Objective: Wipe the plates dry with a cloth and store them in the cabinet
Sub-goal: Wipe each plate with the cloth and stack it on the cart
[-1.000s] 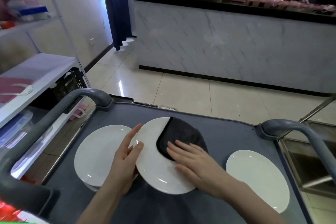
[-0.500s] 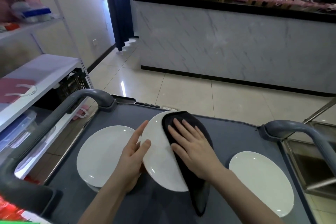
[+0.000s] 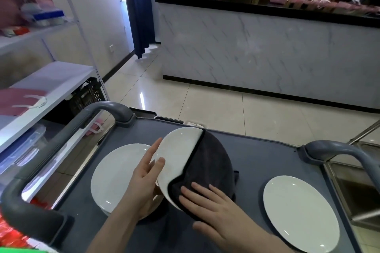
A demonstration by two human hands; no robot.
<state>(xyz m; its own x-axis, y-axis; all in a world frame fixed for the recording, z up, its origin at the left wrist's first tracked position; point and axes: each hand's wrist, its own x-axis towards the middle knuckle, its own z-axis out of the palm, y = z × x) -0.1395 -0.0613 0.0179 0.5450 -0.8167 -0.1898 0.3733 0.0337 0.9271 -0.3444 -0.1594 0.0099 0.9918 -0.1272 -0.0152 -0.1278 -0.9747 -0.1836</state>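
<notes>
While left hand (image 3: 141, 185) pinches the plate (image 3: 176, 150) by its rim and right hand (image 3: 213, 209) presses the cloth (image 3: 211, 160) flat-fingered, I'd wipe right out to the edges.

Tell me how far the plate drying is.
Done: no plate visibly stored. In hand: the left hand holds the middle plate while the right hand presses the dark cloth on it. Left: the left plate and the right plate lie on the cart; dry or not, I cannot tell.
</notes>
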